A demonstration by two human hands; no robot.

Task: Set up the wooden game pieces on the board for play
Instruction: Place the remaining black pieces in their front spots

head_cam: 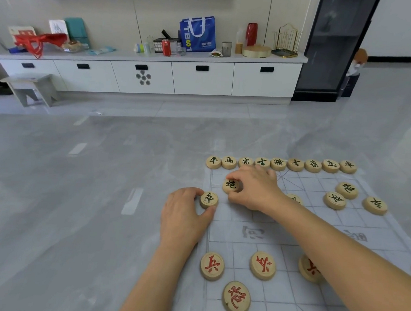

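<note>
A thin grid board [315,224] lies flat on the grey floor. My left hand [184,216] pinches a black-lettered soldier piece [208,199] at the board's left edge. My right hand [253,187] pinches a black-lettered cannon piece [231,185] just inside the grid. A row of several black-lettered pieces [281,163] lines the far edge. More black-lettered pieces [346,190] sit at the right. Red-lettered soldiers [212,266] and a red cannon [236,298] lie near me; my right forearm partly covers one red piece [309,270].
A long white cabinet [202,79] runs along the far wall, with a blue bag [197,33], a red can [166,47] and other items on top. A small grey stool [33,88] stands at the left, a dark glass cabinet [333,47] at the right.
</note>
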